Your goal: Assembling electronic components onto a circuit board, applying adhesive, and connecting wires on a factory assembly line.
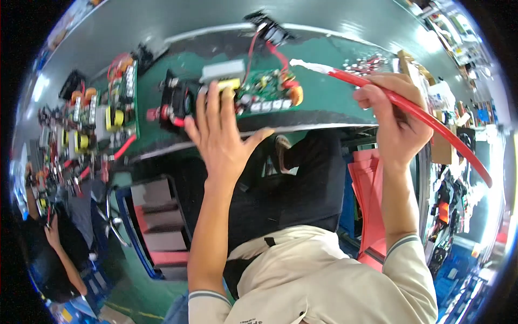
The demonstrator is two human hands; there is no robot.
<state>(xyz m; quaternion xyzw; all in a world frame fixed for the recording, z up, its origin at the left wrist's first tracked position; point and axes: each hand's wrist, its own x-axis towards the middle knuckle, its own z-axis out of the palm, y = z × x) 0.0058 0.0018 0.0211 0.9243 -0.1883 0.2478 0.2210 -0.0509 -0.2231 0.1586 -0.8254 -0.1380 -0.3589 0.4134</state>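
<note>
My right hand is closed around a long red stick. Its thin tip is coated white and points left over the bench, apart from the board; whether it is a brush I cannot tell. My left hand has its fingers spread, the fingertips resting at the near side of a green circuit board beside a yellow-wrapped component. A grey metal block stands behind them. Left of my fingers sits a black fan. Red wires run from the board to a black part at the back.
Several similar circuit boards crowd the bench's left side. Small metal parts lie at the right, near a cardboard box. A crate with grey dividers stands below left. Another person's hand is at far left.
</note>
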